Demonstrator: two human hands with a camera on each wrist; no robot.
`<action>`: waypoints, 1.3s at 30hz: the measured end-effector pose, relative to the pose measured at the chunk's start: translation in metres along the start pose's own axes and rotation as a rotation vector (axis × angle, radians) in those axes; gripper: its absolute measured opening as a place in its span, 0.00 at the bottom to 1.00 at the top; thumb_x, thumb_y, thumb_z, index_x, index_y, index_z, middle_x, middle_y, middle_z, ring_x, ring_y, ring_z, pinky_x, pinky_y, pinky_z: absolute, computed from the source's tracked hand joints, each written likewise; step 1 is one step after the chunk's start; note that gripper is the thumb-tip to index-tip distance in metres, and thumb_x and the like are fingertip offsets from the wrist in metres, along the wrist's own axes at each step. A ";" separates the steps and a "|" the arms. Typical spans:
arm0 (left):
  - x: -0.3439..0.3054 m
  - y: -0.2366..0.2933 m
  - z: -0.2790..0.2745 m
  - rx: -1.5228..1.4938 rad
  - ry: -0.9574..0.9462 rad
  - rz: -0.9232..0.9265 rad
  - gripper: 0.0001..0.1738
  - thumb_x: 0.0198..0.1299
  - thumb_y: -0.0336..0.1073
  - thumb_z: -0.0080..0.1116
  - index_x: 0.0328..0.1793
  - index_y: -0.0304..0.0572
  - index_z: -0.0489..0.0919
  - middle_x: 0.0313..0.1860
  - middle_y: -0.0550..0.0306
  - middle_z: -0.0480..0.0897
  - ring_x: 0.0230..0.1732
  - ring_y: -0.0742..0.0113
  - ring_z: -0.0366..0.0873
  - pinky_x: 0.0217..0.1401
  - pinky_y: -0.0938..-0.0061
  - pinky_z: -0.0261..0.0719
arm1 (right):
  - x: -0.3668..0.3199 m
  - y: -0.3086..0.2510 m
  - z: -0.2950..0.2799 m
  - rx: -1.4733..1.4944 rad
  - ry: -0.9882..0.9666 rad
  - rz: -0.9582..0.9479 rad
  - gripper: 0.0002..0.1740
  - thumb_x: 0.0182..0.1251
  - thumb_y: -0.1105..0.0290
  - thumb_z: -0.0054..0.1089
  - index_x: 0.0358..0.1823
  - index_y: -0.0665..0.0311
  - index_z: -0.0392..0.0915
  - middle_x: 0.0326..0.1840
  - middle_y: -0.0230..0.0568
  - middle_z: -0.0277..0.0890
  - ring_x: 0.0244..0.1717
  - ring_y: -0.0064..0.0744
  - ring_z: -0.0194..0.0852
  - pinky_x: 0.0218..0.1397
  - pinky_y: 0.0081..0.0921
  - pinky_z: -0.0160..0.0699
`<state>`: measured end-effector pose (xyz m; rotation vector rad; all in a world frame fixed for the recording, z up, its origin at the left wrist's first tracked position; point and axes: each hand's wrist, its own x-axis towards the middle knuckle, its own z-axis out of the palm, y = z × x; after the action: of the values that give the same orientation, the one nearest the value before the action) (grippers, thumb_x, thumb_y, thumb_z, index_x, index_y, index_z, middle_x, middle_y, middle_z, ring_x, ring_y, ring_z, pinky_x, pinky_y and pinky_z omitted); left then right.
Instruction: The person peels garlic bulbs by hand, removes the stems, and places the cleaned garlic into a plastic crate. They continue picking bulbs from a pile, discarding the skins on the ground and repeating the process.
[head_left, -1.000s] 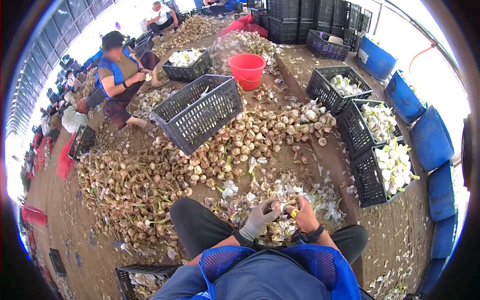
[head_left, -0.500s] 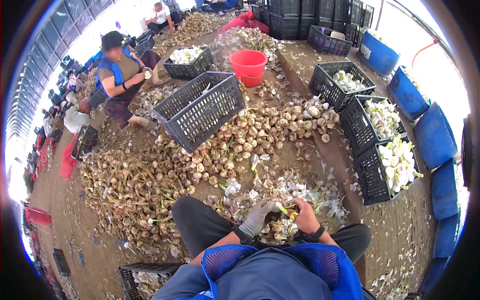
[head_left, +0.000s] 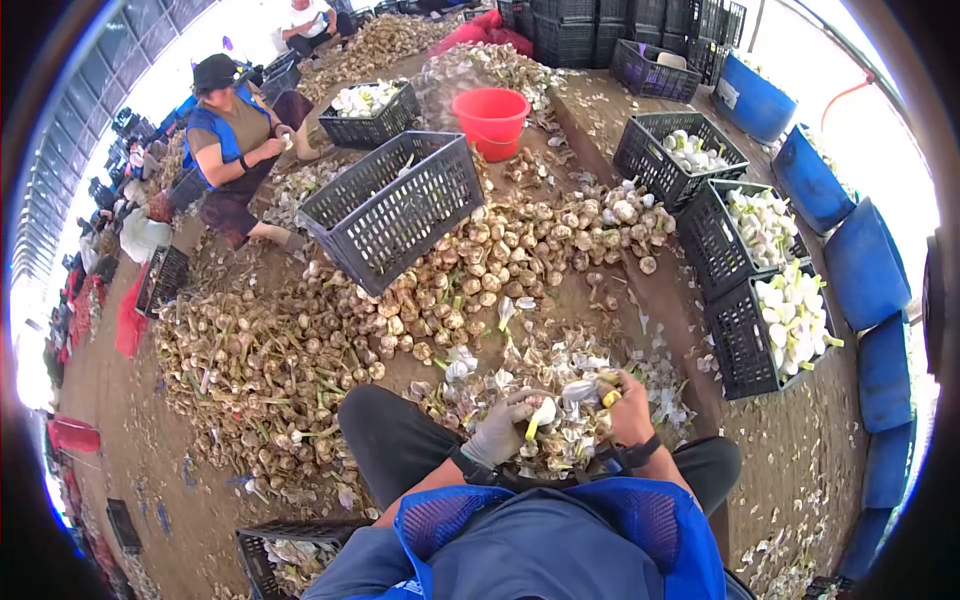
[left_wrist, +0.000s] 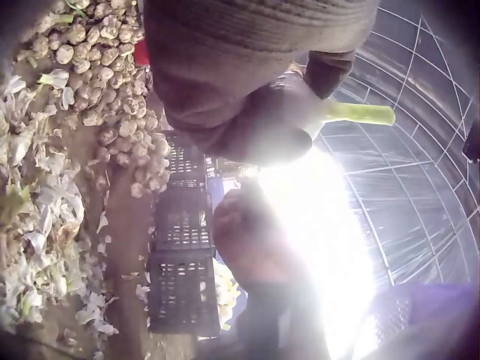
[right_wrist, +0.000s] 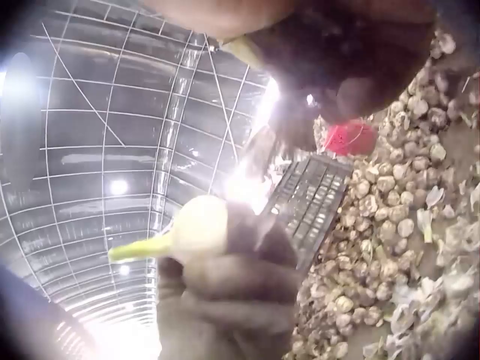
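The gloved left hand [head_left: 499, 432] grips a garlic bulb [head_left: 543, 411] whose green stem points down. In the left wrist view the bulb [left_wrist: 289, 109] sits between the gloved fingers, its cut green stem sticking out; in the right wrist view the bulb [right_wrist: 201, 226] shows white, held in the glove [right_wrist: 229, 304]. To the right, apart from the bulb, the bare right hand [head_left: 629, 410] is curled round something small and yellow, with pale peel at its fingertips. Below both hands lie loose garlic skins [head_left: 560, 450].
Unpeeled garlic [head_left: 260, 370] is heaped at left and centre. A tilted black crate [head_left: 395, 212] stands behind it, near a red bucket [head_left: 491, 122]. Crates of white garlic [head_left: 793, 318] and blue barrels [head_left: 868, 265] line the right side. Another person [head_left: 235, 150] sits at the back left.
The hands were close together on the bulb and have moved apart. The right hand went right and slightly up with the peel; the left keeps the bulb, its stem now turned downward.
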<state>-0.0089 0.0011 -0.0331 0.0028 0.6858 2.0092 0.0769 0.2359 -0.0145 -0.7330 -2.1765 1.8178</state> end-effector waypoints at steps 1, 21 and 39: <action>0.000 0.001 -0.003 -0.019 -0.003 0.006 0.20 0.74 0.35 0.54 0.68 0.35 0.74 0.51 0.47 0.84 0.46 0.55 0.86 0.48 0.63 0.88 | 0.001 -0.001 -0.003 0.000 -0.002 0.001 0.09 0.72 0.76 0.60 0.49 0.70 0.82 0.36 0.41 0.84 0.33 0.26 0.79 0.38 0.28 0.78; -0.001 0.018 0.005 0.580 0.120 0.035 0.31 0.68 0.42 0.68 0.74 0.38 0.75 0.58 0.61 0.84 0.53 0.76 0.79 0.59 0.77 0.78 | -0.013 -0.069 0.034 -0.443 -0.203 -0.615 0.09 0.63 0.72 0.68 0.45 0.61 0.88 0.38 0.46 0.83 0.44 0.52 0.80 0.48 0.43 0.77; -0.010 0.014 0.008 0.567 0.148 -0.058 0.28 0.72 0.45 0.65 0.71 0.36 0.78 0.51 0.66 0.84 0.47 0.82 0.77 0.54 0.81 0.77 | -0.018 -0.056 0.033 -0.596 -0.314 -0.690 0.08 0.55 0.77 0.63 0.38 0.63 0.81 0.36 0.45 0.80 0.43 0.52 0.79 0.49 0.46 0.75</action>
<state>-0.0127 -0.0090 -0.0169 0.1691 1.3147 1.7113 0.0641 0.1924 0.0347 0.2563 -2.7242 0.9873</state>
